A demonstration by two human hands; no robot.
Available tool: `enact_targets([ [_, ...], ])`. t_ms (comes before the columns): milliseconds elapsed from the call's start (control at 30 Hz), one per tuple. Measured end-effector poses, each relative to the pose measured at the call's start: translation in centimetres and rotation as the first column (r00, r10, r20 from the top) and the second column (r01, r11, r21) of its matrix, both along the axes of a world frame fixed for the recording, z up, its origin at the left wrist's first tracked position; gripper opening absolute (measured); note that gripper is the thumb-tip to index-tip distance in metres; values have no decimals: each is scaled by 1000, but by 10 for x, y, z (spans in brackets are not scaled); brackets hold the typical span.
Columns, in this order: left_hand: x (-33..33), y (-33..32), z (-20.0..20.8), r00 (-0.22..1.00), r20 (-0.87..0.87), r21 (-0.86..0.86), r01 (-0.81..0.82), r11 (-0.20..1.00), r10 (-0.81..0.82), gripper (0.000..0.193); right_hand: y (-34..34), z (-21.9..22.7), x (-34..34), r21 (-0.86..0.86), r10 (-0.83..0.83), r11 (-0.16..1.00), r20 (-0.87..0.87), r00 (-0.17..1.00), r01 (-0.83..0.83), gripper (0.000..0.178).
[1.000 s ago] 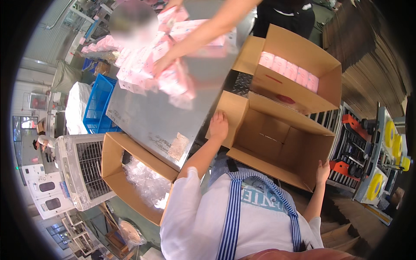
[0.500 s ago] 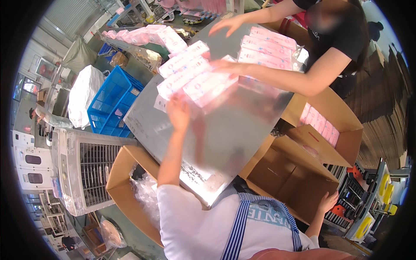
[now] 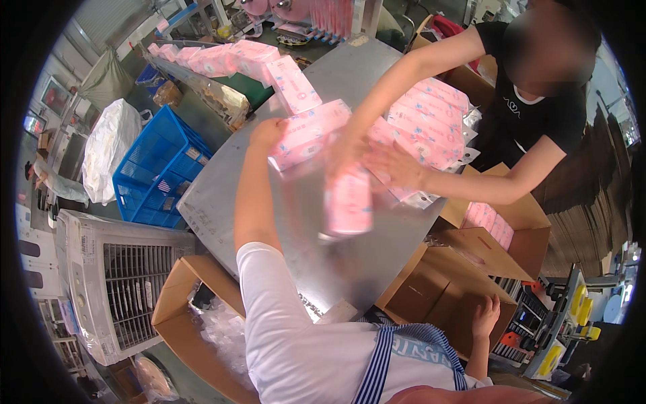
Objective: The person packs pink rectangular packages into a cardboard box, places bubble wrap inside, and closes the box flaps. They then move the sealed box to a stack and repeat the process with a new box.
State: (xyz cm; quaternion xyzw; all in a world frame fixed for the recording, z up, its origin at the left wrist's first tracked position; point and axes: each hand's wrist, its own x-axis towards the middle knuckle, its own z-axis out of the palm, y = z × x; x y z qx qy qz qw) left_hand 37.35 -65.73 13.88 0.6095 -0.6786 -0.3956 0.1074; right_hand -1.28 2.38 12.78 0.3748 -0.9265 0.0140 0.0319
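Note:
My left hand (image 3: 269,133) closes on the near left end of a pink wrapped pack (image 3: 316,128) lying on the metal table (image 3: 269,195). Its fingertips are partly hidden. My right hand (image 3: 487,316) has its fingers apart at the edge of the open cardboard box (image 3: 431,296), holding nothing. Across the table, a co-worker's two hands (image 3: 393,165) are over a blurred pink pack (image 3: 350,205) tilted toward me. Several more pink packs (image 3: 431,121) lie in a row beside the co-worker.
A line of pink packs (image 3: 235,57) comes along a conveyor (image 3: 208,94) to the table's far left. Blue crates (image 3: 161,161), an air cooler (image 3: 128,283) and a box of clear plastic (image 3: 195,316) stand at left. Another box (image 3: 518,222) at right holds pink packs.
My left hand has moved up and slightly left along the packs. The co-worker's hands have come nearer, with one pack brought toward me. My right hand has lifted its fingers off the box edge.

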Motion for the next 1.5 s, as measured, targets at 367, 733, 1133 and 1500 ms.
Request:
enact_targets([
  [367,-9,180,-31,884,-329,231,417,879,-333,55,-176,7,71,-441,547,814,366,753,-377,28],
  [733,-143,180,-1,975,160,-693,220,687,-151,66,-300,-15,153,-581,534,803,609,586,-129,75],
  [1133,-54,264,29,875,435,-161,308,938,-213,78,-315,-42,146,-555,533,823,828,175,121,60],
  [1500,82,379,33,768,568,-245,-187,951,297,90,-445,-28,263,-452,988,143,120,99,-881,54],
])
